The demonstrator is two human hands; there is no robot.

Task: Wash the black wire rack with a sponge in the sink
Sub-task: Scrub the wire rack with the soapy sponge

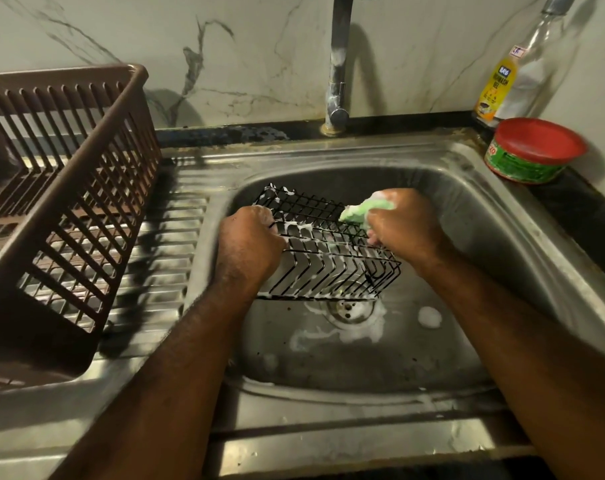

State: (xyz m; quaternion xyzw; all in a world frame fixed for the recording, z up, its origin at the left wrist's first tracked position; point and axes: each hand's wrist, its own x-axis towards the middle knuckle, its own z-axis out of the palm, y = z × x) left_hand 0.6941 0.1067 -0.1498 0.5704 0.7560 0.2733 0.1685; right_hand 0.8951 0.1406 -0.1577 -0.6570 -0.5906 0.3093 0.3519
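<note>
Both forearms reach over the sink (467, 174); left hand (249, 244) grips the black wire rack (332, 254); right hand (405, 223) clutches the sponge (359, 211) against its top edge.

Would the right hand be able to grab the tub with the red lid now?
Probably not yet: the right hand grips the green sponge, though nothing blocks the way to the tub.

Steel sink (328, 151), brown basket (69, 202) on its drainboard (162, 271), red-lidded tub (533, 150) at right corner, foam (429, 317) by drain (348, 308)
</note>
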